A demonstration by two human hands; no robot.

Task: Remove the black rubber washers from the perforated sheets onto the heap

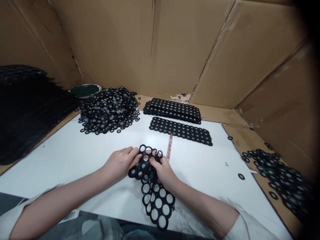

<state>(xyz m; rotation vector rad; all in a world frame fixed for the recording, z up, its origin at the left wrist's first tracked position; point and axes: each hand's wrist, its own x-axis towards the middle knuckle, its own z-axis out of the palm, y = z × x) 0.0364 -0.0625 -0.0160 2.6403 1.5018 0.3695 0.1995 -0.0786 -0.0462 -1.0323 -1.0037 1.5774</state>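
Between my hands is a black perforated sheet (158, 203), flexible, with rows of large round holes. My left hand (122, 161) pinches its upper left edge between thumb and fingers. Gripping the upper right part, my right hand (165, 171) has its thumb pressed on the front. The sheet is bunched and folded between the hands. Its lower end hangs down toward the table's near edge. Some fingertips are hidden behind the sheet.
A heap of black rings (110, 110) lies at the back left beside a bowl (85, 90). Stacked perforated sheets (172, 110) and a flat sheet (181, 131) lie behind a red-marked strip (169, 146). More black pieces (282, 180) lie right; a dark stack (27, 113) stands left. Cardboard walls (140, 43) enclose the white tabletop (205, 160).
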